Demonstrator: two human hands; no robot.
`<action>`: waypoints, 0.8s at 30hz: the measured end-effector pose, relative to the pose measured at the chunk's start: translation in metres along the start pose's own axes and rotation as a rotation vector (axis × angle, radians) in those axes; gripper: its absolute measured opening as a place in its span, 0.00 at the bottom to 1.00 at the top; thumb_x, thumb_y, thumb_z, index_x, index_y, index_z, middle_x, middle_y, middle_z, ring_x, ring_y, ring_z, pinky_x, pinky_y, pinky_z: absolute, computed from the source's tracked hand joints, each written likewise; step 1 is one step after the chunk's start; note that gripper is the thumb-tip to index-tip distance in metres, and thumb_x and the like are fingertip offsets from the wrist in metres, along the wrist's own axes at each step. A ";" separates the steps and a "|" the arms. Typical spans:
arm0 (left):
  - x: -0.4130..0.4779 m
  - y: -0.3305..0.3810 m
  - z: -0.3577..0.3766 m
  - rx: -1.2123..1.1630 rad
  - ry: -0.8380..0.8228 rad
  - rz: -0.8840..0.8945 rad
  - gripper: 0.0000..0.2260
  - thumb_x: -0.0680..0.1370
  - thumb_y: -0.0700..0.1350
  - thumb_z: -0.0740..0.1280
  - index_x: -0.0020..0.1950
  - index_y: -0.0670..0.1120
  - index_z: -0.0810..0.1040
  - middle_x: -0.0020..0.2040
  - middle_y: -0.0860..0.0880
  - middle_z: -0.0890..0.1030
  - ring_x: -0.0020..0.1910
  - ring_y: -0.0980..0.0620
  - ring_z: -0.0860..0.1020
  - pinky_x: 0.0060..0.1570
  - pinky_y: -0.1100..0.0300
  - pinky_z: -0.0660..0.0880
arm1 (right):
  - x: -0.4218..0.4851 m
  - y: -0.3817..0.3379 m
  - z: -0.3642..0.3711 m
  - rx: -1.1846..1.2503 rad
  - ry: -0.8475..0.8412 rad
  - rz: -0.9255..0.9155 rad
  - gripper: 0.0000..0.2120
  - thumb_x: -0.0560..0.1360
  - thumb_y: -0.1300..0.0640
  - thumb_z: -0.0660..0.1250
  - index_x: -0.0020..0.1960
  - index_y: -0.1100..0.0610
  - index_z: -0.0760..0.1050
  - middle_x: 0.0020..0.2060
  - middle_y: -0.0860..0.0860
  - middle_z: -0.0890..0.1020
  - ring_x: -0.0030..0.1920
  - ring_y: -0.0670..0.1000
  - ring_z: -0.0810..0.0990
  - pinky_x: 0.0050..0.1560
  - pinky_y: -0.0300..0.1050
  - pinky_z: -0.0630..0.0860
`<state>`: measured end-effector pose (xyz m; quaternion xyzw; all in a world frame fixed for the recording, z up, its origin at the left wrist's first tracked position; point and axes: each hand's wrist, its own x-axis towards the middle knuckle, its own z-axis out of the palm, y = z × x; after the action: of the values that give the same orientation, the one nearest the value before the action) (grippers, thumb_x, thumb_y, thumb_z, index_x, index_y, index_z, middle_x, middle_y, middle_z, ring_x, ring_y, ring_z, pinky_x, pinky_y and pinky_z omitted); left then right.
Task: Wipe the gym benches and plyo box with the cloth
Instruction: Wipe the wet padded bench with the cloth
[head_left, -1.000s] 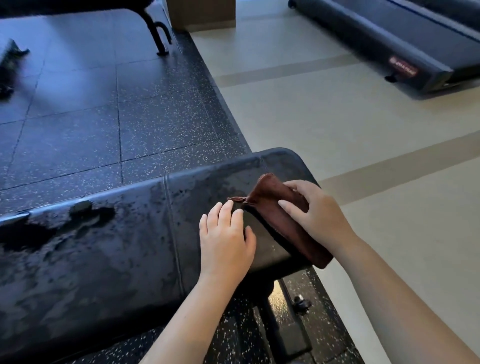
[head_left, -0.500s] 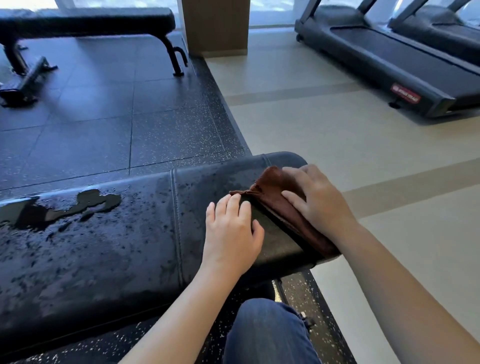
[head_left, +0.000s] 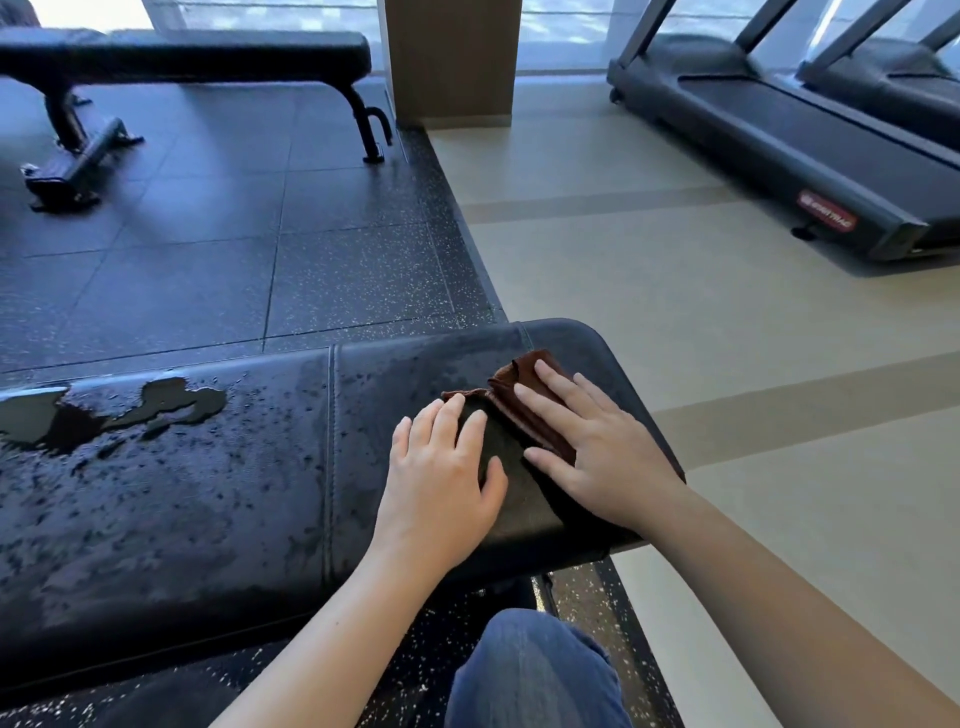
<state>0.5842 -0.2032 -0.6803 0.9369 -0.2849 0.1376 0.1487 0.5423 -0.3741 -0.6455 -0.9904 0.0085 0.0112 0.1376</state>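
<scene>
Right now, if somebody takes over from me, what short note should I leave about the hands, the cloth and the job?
Left hand: open, flat on the near bench, at the cloth's edge.
Right hand: open, pressing the brown cloth on the bench's right end.
Done: only a small patch by the hands looks dry.
Left: puddle and droplets to the left, then the far bench; plyo box not in view.

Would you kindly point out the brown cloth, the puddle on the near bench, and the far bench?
Brown cloth (head_left: 504, 387), head view, on its bunched far fold.
Puddle (head_left: 176, 402), head view, on its dark pooled patch.
Far bench (head_left: 208, 54), head view, on the middle of its padded top.
</scene>
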 end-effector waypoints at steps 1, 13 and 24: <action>0.002 0.000 0.001 0.017 -0.021 -0.009 0.23 0.73 0.53 0.56 0.58 0.42 0.79 0.59 0.40 0.78 0.60 0.40 0.76 0.58 0.40 0.70 | 0.004 0.002 -0.001 0.016 -0.011 0.009 0.27 0.77 0.39 0.56 0.72 0.35 0.48 0.74 0.36 0.45 0.75 0.48 0.46 0.70 0.53 0.56; 0.006 0.000 0.003 0.064 -0.083 -0.016 0.24 0.72 0.55 0.56 0.58 0.43 0.80 0.59 0.41 0.79 0.59 0.40 0.77 0.56 0.38 0.70 | 0.050 0.019 -0.001 -0.033 0.106 0.036 0.25 0.77 0.48 0.58 0.72 0.39 0.55 0.75 0.42 0.53 0.67 0.54 0.62 0.65 0.50 0.65; 0.025 0.031 -0.001 0.059 -0.094 -0.081 0.27 0.69 0.59 0.55 0.54 0.44 0.82 0.56 0.42 0.81 0.56 0.39 0.78 0.53 0.41 0.73 | 0.034 0.031 -0.001 -0.018 0.203 0.076 0.25 0.76 0.48 0.61 0.71 0.40 0.60 0.72 0.43 0.62 0.64 0.54 0.65 0.62 0.49 0.67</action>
<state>0.5861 -0.2400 -0.6643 0.9570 -0.2494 0.0958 0.1127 0.5760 -0.4048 -0.6534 -0.9866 0.0596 -0.0841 0.1267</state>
